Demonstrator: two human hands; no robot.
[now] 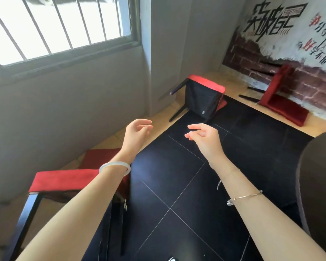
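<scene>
Held out empty over glossy black tiled bench (pixel 177 185): left hand (pixel 137 131), right hand (pixel 205 137), fingers loosely curled. Beyond, toppled red-cushioned black-framed chair (pixel 201 102).

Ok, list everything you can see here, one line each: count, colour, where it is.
far chair: 1, red and black, tipped over just beyond the hands
near chair: 1, red with black legs, lower left, under the left forearm
right chair: 1, red, tipped over by the mural
black tiles: 1 area, black, centre
floor: 1, tan, around the tiles
window: 1, barred, bright, upper left
mural: 1, brick red and white, black and red lettering, upper right
dark shape: 1, dark grey, right edge, unclear what
bangle: 1, white, left wrist
bracelet: 1, gold, right forearm
left hand: 1, empty, in the air
right hand: 1, empty, in the air
</scene>
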